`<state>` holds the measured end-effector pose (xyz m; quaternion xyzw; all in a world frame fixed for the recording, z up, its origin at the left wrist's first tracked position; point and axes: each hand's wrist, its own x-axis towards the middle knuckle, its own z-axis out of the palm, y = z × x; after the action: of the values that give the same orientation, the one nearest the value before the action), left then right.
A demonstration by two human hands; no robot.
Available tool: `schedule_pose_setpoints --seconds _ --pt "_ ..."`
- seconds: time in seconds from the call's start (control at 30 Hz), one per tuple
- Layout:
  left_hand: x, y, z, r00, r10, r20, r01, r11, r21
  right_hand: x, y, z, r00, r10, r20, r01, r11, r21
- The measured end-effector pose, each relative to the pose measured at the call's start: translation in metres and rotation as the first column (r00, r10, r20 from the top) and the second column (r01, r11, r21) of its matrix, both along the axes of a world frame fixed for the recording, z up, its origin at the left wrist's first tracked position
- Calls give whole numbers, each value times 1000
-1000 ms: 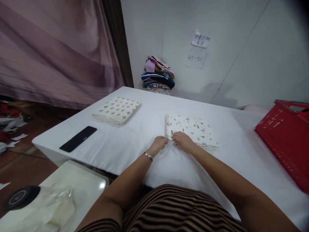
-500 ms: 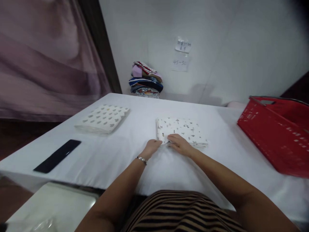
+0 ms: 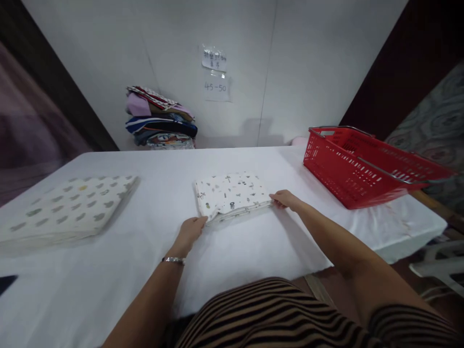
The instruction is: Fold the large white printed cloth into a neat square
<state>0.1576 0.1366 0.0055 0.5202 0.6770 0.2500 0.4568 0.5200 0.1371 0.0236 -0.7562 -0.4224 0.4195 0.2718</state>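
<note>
Both hands flat-ish on table (image 3: 253,241), fingers loosely spread, gripping nothing: left hand (image 3: 191,231) touching near-left corner of folded printed cloth (image 3: 232,194), right hand (image 3: 287,199) at its near-right corner, cloth lying betw. them; red basket (image 3: 358,166) beyond right hand, spotted folded cloth (image 3: 68,205) well left.

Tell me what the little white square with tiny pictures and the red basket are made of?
The folded cloth that both hands touch looks like soft woven fabric, probably cotton: matte, with thin stacked layers showing along its near edge. The red basket looks like hard moulded plastic, slightly shiny, with rows of slots in its walls; its handles seem to be metal wire.
</note>
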Motion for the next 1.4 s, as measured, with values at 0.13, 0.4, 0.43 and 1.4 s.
schedule_pose_setpoints --seconds 0.13,0.4,0.43,1.4 --pt "1 1 0 998 22 64 -20 999 -37 -4 8 6 998 21 -64 -24 999 -45" --pt "0 3 -1 994 39 97 -34 998 -53 -5 8 10 997 31 -66 -42 984 -175" --pt "0 3 -1 995 34 95 -30 998 -49 -6 7 10 998 35 -57 -45 982 -184" --pt "10 -9 6 992 -56 -116 59 998 25 -21 -17 -6 630 202 750 -693 583 425"
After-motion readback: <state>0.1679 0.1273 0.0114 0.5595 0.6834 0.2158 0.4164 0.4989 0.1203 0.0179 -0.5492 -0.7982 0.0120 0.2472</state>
